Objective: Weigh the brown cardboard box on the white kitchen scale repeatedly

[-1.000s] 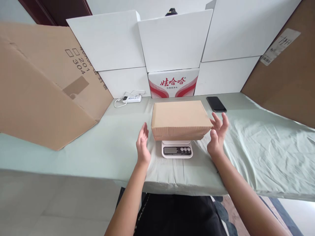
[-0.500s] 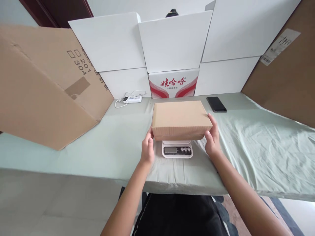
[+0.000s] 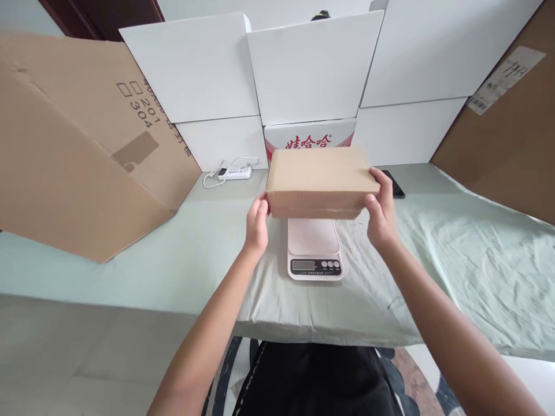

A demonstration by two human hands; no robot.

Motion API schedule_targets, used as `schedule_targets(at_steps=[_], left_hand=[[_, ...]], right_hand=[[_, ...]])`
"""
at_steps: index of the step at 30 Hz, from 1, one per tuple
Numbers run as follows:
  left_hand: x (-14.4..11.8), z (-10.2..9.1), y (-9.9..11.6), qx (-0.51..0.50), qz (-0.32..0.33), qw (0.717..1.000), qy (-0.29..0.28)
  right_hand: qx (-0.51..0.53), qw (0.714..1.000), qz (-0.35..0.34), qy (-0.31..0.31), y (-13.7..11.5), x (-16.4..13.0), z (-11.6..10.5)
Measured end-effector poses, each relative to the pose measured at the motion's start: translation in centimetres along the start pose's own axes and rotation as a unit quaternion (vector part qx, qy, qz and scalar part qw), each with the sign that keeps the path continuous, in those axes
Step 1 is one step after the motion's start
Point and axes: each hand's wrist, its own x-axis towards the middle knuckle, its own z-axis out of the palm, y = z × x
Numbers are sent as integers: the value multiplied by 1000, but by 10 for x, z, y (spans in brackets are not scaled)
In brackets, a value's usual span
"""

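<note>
A brown cardboard box point(image 3: 321, 173) is held up between both hands, above the far part of a white digital kitchen scale point(image 3: 314, 240). My left hand point(image 3: 257, 225) grips the box's left end, thumb at the front corner. On the right end, my right hand point(image 3: 382, 208) presses with fingers along the side and thumb near the front. The scale's front display and buttons face me, and its near platform shows bare; the far end is hidden behind the box.
Behind the right hand lies a black phone point(image 3: 396, 188), partly covered. A white power strip point(image 3: 235, 173) with a cable sits at the back left. White boxes point(image 3: 312, 75) wall off the back, with large cardboard sheets point(image 3: 87, 156) at the sides. A pale green cloth point(image 3: 208, 254) covers the table.
Both hands have raised the cardboard box off the scale and moved it away from me, uncovering the scale's platform. The box now hides part of the printed carton behind.
</note>
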Motion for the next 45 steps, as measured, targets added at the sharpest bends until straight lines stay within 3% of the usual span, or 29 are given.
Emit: schedule_targets(at_steps=[5, 8, 12, 16, 18, 22, 25, 28, 31, 38, 45], left_hand=[[51, 19, -46, 14, -26, 999, 18], [54, 20, -68, 20, -66, 997, 24], [50, 17, -83, 24, -92, 995, 25], [51, 19, -87, 20, -91, 995, 35], [53, 18, -86, 5, -90, 994, 69], [60, 6, -76, -30, -82, 982, 169], [62, -4, -66, -45, -84, 973, 209], [62, -8, -60, -57, -91, 968, 226], [61, -5, -60, -65, -107, 972, 197], [55, 15, -73, -45, -124, 989, 71], [51, 16, -82, -22, -102, 994, 18]], right_hand=[[64, 996, 60, 26, 45, 25, 47], [83, 992, 96, 22, 68, 23, 59], [72, 991, 110, 18, 84, 20, 61], [79, 990, 116, 6, 90, 18, 62], [92, 988, 121, 8, 95, 16, 60], [130, 970, 195, 63, 106, 12, 47], [156, 952, 241, 108, 110, 10, 38], [172, 945, 253, 111, 109, 11, 38], [175, 949, 250, 86, 107, 10, 42], [141, 969, 204, -4, 105, 6, 45], [108, 977, 171, -68, 100, 6, 46]])
